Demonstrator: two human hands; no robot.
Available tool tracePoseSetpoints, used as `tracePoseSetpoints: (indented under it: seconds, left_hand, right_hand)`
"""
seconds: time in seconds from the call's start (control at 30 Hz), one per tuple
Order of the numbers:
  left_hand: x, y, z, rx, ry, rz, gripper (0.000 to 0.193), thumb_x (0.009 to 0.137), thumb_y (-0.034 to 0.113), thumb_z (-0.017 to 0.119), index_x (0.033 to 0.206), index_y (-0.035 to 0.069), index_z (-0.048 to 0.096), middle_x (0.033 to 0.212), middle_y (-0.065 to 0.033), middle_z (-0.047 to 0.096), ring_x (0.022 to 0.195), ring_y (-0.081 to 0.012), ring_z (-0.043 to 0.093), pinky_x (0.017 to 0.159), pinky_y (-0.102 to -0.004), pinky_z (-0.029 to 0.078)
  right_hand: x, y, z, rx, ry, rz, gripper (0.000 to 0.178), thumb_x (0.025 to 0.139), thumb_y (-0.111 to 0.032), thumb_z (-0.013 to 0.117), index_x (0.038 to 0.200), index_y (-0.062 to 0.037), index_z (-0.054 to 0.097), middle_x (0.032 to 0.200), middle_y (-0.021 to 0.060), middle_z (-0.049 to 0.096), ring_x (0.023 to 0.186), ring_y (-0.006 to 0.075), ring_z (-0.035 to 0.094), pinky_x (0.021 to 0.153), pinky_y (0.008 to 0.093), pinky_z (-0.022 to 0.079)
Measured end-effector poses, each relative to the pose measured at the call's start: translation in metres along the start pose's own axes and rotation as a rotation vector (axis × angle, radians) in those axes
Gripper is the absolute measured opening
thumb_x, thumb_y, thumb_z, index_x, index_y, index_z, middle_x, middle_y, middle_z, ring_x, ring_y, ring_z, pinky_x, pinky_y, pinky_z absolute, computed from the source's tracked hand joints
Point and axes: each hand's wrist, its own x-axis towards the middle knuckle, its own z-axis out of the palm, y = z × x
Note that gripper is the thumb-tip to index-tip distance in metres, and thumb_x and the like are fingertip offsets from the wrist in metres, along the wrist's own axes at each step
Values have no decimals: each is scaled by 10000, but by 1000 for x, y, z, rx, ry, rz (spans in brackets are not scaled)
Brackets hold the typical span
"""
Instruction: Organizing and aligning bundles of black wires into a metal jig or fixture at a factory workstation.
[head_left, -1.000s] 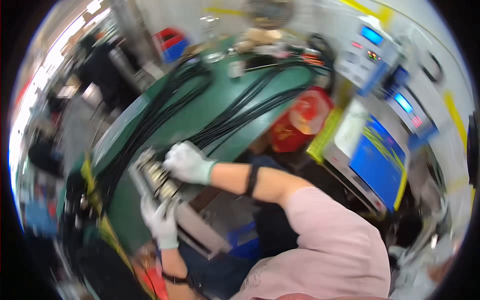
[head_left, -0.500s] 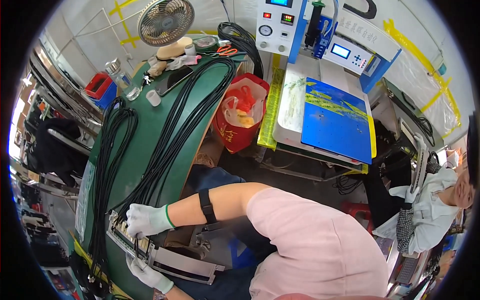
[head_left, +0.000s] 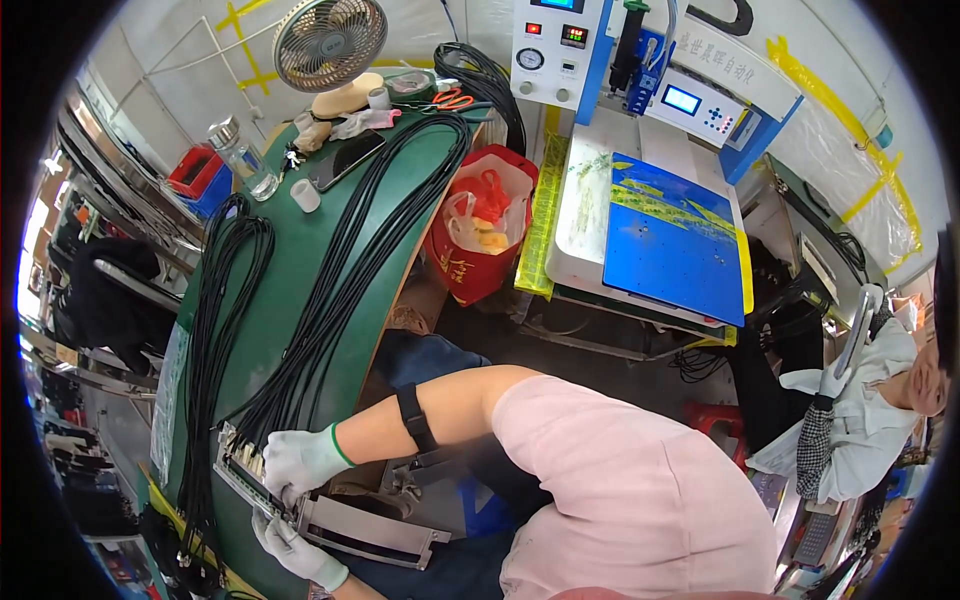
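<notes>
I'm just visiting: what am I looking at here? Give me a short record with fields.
Setting: green workbench in a workshop
Right hand: white-gloved right hand rests on a metal fixture where the cable ends sit
Left hand: gloved left hand grips the fixture's lower edge
Cables: bundle of black cables laid along the bench, second looped bundle to its left
Bench clutter: desk fan, clear bottle, scissors
Beside bench: red bag, machine with a blue plate
Other people: one person seated at the right edge
</notes>
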Motion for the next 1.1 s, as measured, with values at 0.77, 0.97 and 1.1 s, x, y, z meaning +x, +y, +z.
tracePoseSetpoints:
  seconds: [0.77,0.97,1.1]
  left_hand:
    - [1,21,13,-34,248,-360,214,909,101,618,1070,-36,657,1066,-154,667,1006,-241,620,942,-352,460]
    - [-8,22,0,69,226,-345,171,899,105,612,1020,18,696,1033,-152,670,1019,-283,617,934,-363,465]
    - [-7,20,-2,66,152,-369,176,890,110,608,1005,8,693,1017,-159,674,994,-296,623,911,-370,472]
  right_hand:
    - [-5,7,-70,-158,-57,46,148,672,-237,727,719,-124,644,694,78,580,751,299,596,686,431,466]
    - [-1,-2,-58,-124,-123,66,102,699,-186,733,765,-138,672,729,22,607,801,241,579,754,380,441]
    - [3,-5,-54,-161,-167,63,96,708,-177,732,773,-134,676,733,12,611,825,230,574,775,370,432]
